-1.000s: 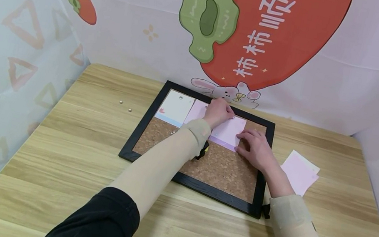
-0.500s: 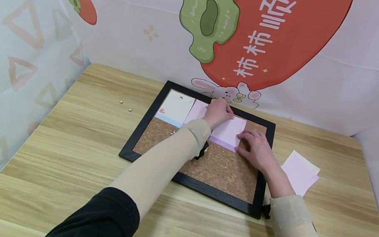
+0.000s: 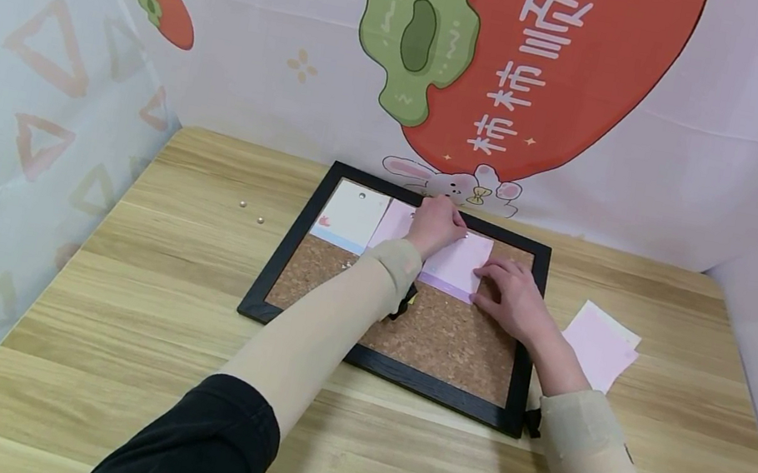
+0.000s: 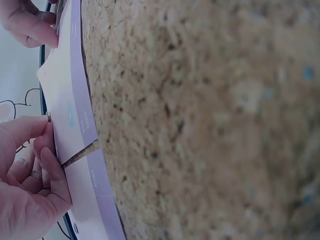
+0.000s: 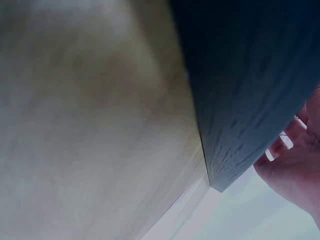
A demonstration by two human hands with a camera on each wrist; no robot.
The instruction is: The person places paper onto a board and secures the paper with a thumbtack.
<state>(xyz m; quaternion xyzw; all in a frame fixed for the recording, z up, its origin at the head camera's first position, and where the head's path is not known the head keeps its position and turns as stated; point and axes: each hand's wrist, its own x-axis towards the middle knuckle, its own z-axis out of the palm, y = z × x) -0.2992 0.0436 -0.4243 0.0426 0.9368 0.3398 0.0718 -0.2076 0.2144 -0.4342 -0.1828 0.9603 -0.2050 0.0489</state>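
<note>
A cork board (image 3: 452, 342) with a black frame lies on the table. My left hand (image 3: 436, 225) pinches a small pushpin (image 4: 49, 118) between thumb and forefinger at the top edge of a pink note (image 3: 458, 263) with a purple lower band. The pin's point is hidden. My right hand (image 3: 516, 299) touches the same note's right edge, with fingertips and thumb apart on it. Left of this note lie another pink note (image 3: 392, 222), partly covered by my left hand, and a white note (image 3: 351, 215) with a round silver pin at its top.
Two small round pins (image 3: 260, 220) lie on the wooden table (image 3: 137, 270) left of the board. Loose pink and white note sheets (image 3: 599, 347) lie to its right. A printed cloth wall (image 3: 262, 81) stands just behind the board.
</note>
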